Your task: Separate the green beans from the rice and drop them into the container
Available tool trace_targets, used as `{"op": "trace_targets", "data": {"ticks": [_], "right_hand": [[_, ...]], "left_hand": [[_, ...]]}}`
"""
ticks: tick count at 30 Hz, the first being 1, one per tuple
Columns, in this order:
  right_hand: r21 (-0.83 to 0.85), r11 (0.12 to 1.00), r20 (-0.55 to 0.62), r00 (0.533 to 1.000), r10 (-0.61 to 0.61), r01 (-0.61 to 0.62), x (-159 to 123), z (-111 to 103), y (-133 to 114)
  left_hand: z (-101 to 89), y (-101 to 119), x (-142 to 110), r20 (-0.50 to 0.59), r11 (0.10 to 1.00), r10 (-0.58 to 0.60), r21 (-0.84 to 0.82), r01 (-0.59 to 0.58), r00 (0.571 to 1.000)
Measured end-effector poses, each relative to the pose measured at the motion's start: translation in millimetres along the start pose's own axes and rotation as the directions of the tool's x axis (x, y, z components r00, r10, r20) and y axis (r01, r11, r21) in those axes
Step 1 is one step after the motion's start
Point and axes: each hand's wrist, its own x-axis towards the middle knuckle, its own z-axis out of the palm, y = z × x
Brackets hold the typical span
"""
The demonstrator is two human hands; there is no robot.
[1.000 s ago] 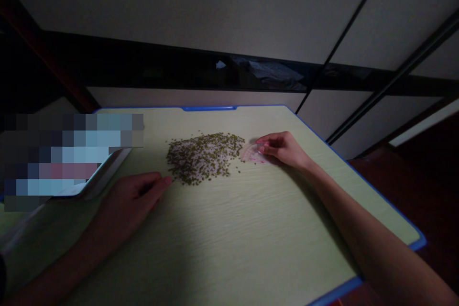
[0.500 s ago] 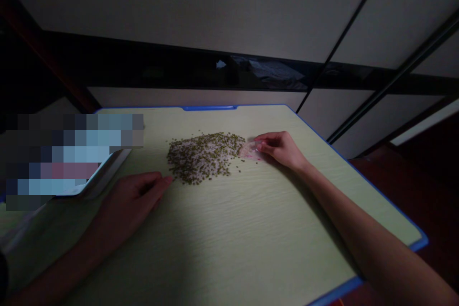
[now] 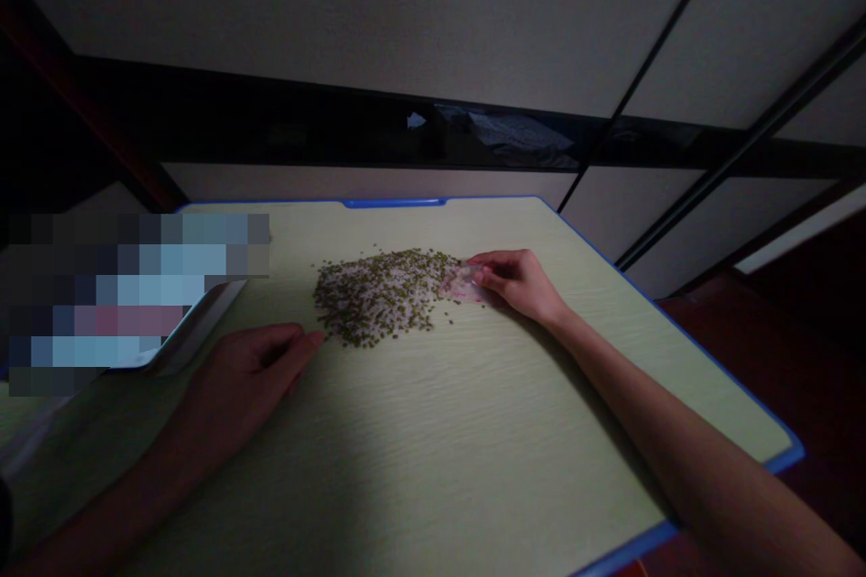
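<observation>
On the table lies a spread pile of small green beans mixed with pale grains [image 3: 385, 293], mung beans and rice by their look. At its right edge my right hand [image 3: 518, 281] pinches a small clear plastic bag [image 3: 465, 283] with pink marks. The bag lies low over the tabletop and its left end touches the pile. My left hand [image 3: 253, 370] rests at the pile's lower left, thumb pressed to curled fingers. Whatever sits between those fingertips, if anything, is hidden.
The pale table [image 3: 433, 460] has a blue rim and a blue handle [image 3: 396, 203] at its far edge. A lit screen-like device [image 3: 145, 356], partly pixelated, stands at the left. Behind rises a cabinet [image 3: 379, 18] with a dark open shelf holding crumpled plastic [image 3: 520, 137].
My right hand has shifted slightly left with the plastic bag, bringing it further against the pile's right edge. My left hand has stayed nearly still.
</observation>
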Motion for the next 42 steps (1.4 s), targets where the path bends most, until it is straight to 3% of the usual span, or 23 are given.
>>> {"op": "trace_targets", "data": {"ticks": [11,24,42], "right_hand": [[0.010,1.000,0.072,0.997,-0.009,0.009,-0.9,-3.0,-4.0],[0.041,0.999,0.078,0.997,0.009,-0.012,-1.4,3.2,-3.6],[0.119,0.991,0.110,0.992,-0.066,0.052,3.9,8.9,-4.9]], "left_hand": [[0.6,0.3,2.2,-0.001,0.999,0.031,-0.015,-0.031,1.000],[-0.7,4.2,0.9,-0.003,1.000,0.029,-0.011,-0.029,1.000],[-2.1,6.2,-1.4,0.012,1.000,0.018,-0.011,-0.018,1.000]]}}
